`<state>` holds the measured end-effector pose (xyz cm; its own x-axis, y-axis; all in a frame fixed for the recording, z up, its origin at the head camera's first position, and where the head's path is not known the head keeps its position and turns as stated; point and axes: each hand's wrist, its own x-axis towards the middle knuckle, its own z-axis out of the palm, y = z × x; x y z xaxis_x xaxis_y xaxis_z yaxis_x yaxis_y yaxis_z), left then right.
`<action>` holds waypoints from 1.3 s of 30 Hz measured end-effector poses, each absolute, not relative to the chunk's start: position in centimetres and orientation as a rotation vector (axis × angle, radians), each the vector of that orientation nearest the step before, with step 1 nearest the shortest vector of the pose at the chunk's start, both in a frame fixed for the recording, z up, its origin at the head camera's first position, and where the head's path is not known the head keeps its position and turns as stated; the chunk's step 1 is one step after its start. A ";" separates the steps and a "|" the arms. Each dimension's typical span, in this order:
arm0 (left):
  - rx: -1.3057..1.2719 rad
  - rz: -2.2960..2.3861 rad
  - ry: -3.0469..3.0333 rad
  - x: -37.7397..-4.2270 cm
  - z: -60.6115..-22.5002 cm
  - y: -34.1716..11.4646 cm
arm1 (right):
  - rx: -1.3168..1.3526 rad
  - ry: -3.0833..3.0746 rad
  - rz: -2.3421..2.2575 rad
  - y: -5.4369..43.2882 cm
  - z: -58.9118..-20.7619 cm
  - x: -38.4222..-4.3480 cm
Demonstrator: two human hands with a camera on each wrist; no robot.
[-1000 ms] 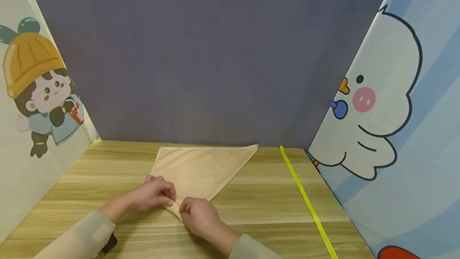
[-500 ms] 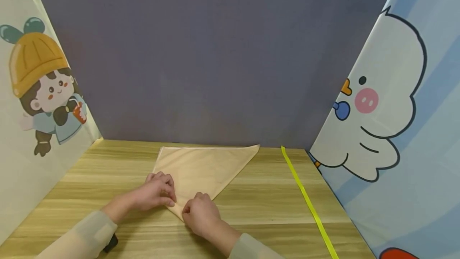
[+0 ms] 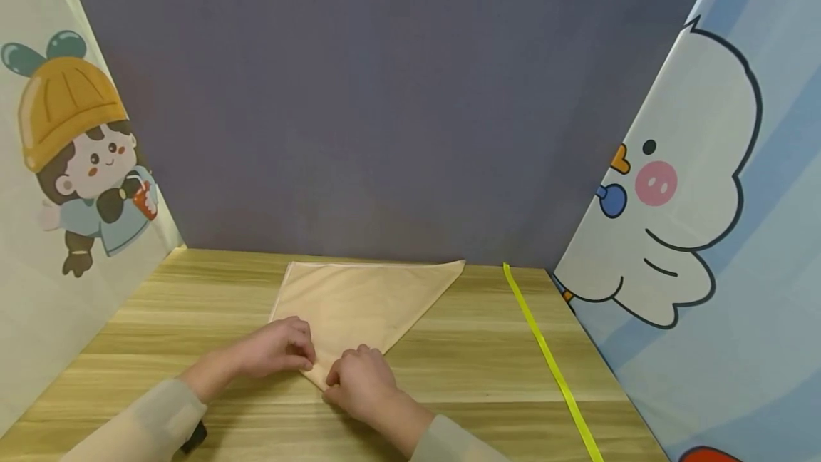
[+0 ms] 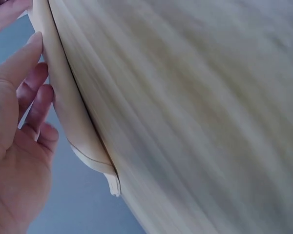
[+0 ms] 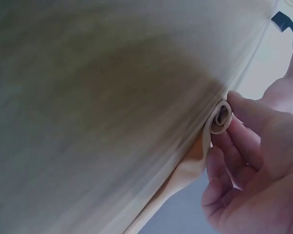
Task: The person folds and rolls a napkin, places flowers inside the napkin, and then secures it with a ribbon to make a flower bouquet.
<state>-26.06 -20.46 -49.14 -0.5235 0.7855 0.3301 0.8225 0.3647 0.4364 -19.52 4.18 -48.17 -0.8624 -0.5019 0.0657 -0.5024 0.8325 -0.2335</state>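
Observation:
A peach-coloured cloth [image 3: 365, 305] lies on the wooden table with a straight far edge and a point at the far right. Its near left edge is rolled into a narrow tube. Along this roll [image 4: 68, 105] my left hand [image 3: 279, 348] holds on, thumb on one side and fingers curled against it. My right hand [image 3: 365, 383] pinches the near end, where the right wrist view shows the cloth coiled in a spiral [image 5: 219, 118] between thumb and fingers. Part of the roll is hidden under both hands in the head view.
A yellow strip [image 3: 551, 362] runs front to back on the table [image 3: 462, 376], right of the cloth. A dark grey panel [image 3: 385, 105] stands behind, with printed cartoon panels at both sides. Something black [image 3: 194, 438] shows at the left sleeve.
The cloth's near edge, visibly raised between my hands a second ago, now lies tucked lower under the fingers. Both hands stay on it with small shifts; the head view has turned slightly.

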 end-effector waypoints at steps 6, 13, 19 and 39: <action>-1.513 -0.853 -2.504 -26.1 -49.5 -21.7 | 0.895 -2.961 0.311 4.3 -48.2 -19.6; -1.539 -0.797 -2.498 -25.8 -49.3 -22.2 | 0.969 -2.908 0.336 4.9 -48.3 -19.5; -1.540 -0.776 -2.574 -25.8 -48.8 -21.7 | 1.048 -2.829 0.269 5.4 -48.4 -19.3; -1.470 -0.901 -2.710 -25.3 -48.0 -20.3 | 0.981 -2.951 0.583 7.4 -48.4 -19.0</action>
<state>-25.32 -20.31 -47.98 -0.5793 0.7909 0.1973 0.7516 0.4246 0.5049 -19.02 7.43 -48.38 -0.8077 -0.5822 0.0936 -0.5740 0.7400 -0.3506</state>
